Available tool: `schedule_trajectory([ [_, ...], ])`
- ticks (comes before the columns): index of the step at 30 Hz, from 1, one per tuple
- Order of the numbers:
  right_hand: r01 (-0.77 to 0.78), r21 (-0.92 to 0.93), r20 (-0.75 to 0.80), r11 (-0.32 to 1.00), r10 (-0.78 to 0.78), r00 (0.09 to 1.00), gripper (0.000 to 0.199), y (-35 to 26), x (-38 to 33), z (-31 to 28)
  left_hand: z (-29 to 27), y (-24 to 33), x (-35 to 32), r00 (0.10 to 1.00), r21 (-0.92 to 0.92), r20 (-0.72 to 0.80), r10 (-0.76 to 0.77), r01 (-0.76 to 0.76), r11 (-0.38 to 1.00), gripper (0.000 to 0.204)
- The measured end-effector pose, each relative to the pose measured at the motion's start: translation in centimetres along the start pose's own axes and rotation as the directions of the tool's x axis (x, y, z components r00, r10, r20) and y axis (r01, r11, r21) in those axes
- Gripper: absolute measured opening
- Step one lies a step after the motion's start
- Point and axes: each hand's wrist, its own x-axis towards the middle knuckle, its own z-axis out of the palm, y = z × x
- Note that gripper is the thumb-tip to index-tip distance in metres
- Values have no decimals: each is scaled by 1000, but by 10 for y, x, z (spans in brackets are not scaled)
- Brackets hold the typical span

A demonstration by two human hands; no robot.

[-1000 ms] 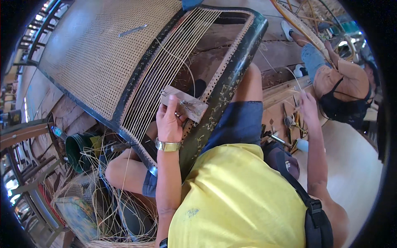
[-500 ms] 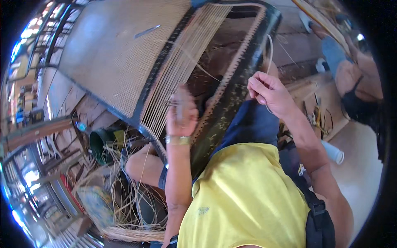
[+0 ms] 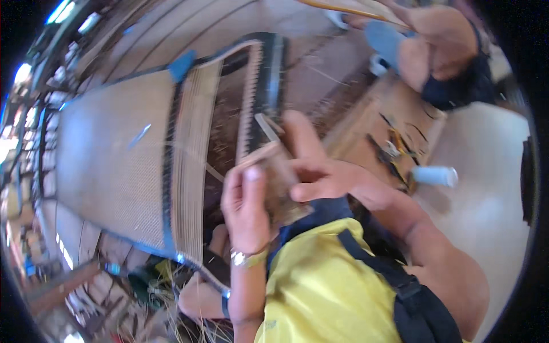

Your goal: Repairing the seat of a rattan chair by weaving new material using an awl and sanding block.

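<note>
A black-framed chair panel [image 3: 276,63] leans across my lap, with woven cane [image 3: 108,166] on its left part. Parallel cane strands [image 3: 193,154] run along the section beside the weave; the gap right of them is bare. My left hand [image 3: 246,203], thumb up, closes round a light-brown boxy piece [image 3: 278,186] in front of my body. Blur hides its exact kind. My right hand [image 3: 323,180] bends its fingers at the right side of this piece; what they grip is unclear. A pale flat strip [image 3: 266,127] juts up above the piece.
Loose tools [image 3: 392,151] lie on a wooden board to my right, near a light-blue cylinder [image 3: 434,176]. Another person's bent leg [image 3: 440,46] is at the upper right. Tangled cane strands [image 3: 171,297] lie at the lower left. A blue cloth [image 3: 183,66] hangs on the panel's far edge.
My view has swung right. My right hand has come down and left from a raised pinch on a strand. My left hand has left the strands, and both hands meet at the light-brown boxy piece.
</note>
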Motion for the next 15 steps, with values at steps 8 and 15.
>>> schedule_trajectory([
  [8, 338, 749, -397, 570, -22, 917, 34, 9, -26, -40, 31, -40, 5, 803, -307, 568, -179, 409, 859, 77],
  [15, 345, 767, -460, 541, 87, 884, 42, -13, -88, -70, 53, -65, -13, 732, 285, 605, -314, 168, 943, 74],
])
